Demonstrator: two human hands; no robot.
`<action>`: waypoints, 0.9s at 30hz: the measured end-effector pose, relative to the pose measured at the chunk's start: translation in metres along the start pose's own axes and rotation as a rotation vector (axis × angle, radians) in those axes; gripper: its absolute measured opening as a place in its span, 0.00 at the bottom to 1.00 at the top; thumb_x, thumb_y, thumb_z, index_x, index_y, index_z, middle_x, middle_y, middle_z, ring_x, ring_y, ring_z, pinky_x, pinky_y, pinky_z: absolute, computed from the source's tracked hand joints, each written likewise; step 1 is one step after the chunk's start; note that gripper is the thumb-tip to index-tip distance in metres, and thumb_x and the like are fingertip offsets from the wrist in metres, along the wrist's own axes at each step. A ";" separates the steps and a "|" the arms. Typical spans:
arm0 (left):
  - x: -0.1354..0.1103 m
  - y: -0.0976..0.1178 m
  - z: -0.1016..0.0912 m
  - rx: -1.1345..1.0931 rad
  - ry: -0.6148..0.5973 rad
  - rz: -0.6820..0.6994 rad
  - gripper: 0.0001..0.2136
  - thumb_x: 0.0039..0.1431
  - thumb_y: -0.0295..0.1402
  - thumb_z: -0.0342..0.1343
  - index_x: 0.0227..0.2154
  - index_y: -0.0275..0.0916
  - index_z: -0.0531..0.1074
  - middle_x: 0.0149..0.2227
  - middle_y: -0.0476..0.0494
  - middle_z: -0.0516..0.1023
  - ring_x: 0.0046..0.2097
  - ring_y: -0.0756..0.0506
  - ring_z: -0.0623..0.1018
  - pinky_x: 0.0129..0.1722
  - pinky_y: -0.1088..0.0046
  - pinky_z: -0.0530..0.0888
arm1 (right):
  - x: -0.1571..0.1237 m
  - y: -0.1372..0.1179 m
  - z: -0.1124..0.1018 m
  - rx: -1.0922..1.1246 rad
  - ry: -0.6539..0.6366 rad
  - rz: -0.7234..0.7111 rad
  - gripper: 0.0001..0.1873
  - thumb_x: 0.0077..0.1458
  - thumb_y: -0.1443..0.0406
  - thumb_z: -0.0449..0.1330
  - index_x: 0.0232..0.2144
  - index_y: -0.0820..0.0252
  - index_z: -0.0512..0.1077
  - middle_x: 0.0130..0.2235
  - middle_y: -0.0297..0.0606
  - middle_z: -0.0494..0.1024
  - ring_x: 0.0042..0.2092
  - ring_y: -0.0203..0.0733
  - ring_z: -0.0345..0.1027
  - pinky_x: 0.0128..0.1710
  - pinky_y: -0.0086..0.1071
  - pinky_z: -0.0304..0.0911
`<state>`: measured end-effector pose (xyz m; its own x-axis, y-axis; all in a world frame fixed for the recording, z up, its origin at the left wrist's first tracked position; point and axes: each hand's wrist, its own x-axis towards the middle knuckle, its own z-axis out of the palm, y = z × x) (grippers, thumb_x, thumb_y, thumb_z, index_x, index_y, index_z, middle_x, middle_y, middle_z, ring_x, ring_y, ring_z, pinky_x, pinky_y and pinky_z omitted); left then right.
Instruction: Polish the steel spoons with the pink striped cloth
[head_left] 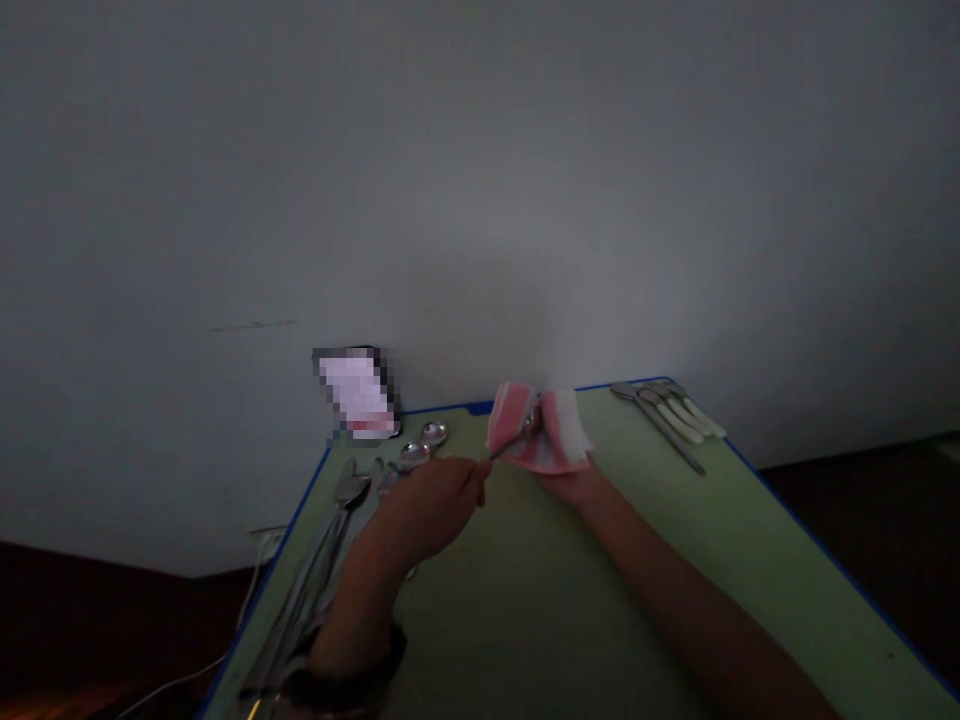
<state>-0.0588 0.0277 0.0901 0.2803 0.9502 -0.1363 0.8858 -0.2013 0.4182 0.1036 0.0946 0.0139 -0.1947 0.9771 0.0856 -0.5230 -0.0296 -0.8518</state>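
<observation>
My left hand is shut on the handle end of a metal spoon, which points up and to the right. My right hand holds a pink and white cloth wrapped around the spoon's bowl, which mostly hides the bowl. Both hands are close together above the green table. Just behind my left hand lie several spoons with shiny bowls, and a heap of long metal cutlery runs along the table's left side under my left forearm.
Several cream-handled cutlery pieces lie at the table's far right corner. A pixelated pale object stands beyond the far left edge, against a grey wall. A white cable hangs beyond the left edge, and the table has blue edging.
</observation>
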 end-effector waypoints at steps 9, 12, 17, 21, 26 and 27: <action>0.016 0.029 0.093 -0.626 -0.031 -0.072 0.22 0.64 0.43 0.31 0.30 0.41 0.69 0.19 0.51 0.63 0.23 0.49 0.67 0.23 0.73 0.66 | 0.004 0.011 -0.035 0.417 0.240 0.191 0.12 0.48 0.56 0.50 0.28 0.55 0.69 0.32 0.36 0.77 0.39 0.42 0.71 0.45 0.38 0.65; 0.016 0.029 0.101 -0.841 -0.011 -0.140 0.19 0.63 0.45 0.35 0.37 0.40 0.67 0.19 0.55 0.56 0.20 0.51 0.61 0.19 0.75 0.61 | 0.006 0.010 -0.032 0.467 0.201 0.210 0.19 0.49 0.52 0.48 0.33 0.57 0.71 0.38 0.39 0.77 0.43 0.44 0.70 0.43 0.40 0.65; 0.017 0.025 0.103 -0.995 0.049 -0.092 0.16 0.63 0.42 0.39 0.43 0.36 0.65 0.22 0.55 0.58 0.23 0.52 0.61 0.22 0.77 0.61 | 0.007 0.009 -0.032 0.564 0.150 0.222 0.23 0.54 0.53 0.41 0.36 0.58 0.70 0.38 0.35 0.77 0.44 0.39 0.70 0.44 0.37 0.65; 0.018 0.023 0.111 -1.062 0.102 -0.142 0.17 0.62 0.43 0.43 0.47 0.38 0.62 0.22 0.56 0.59 0.22 0.53 0.60 0.20 0.79 0.59 | 0.010 0.010 -0.032 0.659 0.171 0.298 0.24 0.56 0.53 0.40 0.36 0.59 0.71 0.36 0.37 0.78 0.39 0.40 0.72 0.43 0.39 0.66; 0.019 0.022 0.117 -1.197 0.147 -0.179 0.17 0.61 0.40 0.46 0.52 0.44 0.57 0.22 0.57 0.60 0.21 0.54 0.59 0.19 0.82 0.58 | 0.013 0.006 -0.025 0.720 0.241 0.337 0.26 0.60 0.57 0.36 0.34 0.60 0.71 0.33 0.38 0.79 0.36 0.40 0.73 0.43 0.37 0.68; 0.019 0.023 0.116 -1.212 0.146 -0.181 0.17 0.60 0.39 0.46 0.51 0.45 0.57 0.23 0.57 0.61 0.21 0.54 0.60 0.19 0.83 0.58 | 0.013 0.005 -0.023 0.724 0.251 0.336 0.26 0.61 0.57 0.36 0.33 0.61 0.72 0.33 0.38 0.79 0.36 0.40 0.73 0.43 0.37 0.68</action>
<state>0.0096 0.0140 -0.0072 0.0760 0.9748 -0.2099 -0.0291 0.2125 0.9767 0.1176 0.1121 -0.0016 -0.2895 0.9076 -0.3042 -0.8906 -0.3718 -0.2618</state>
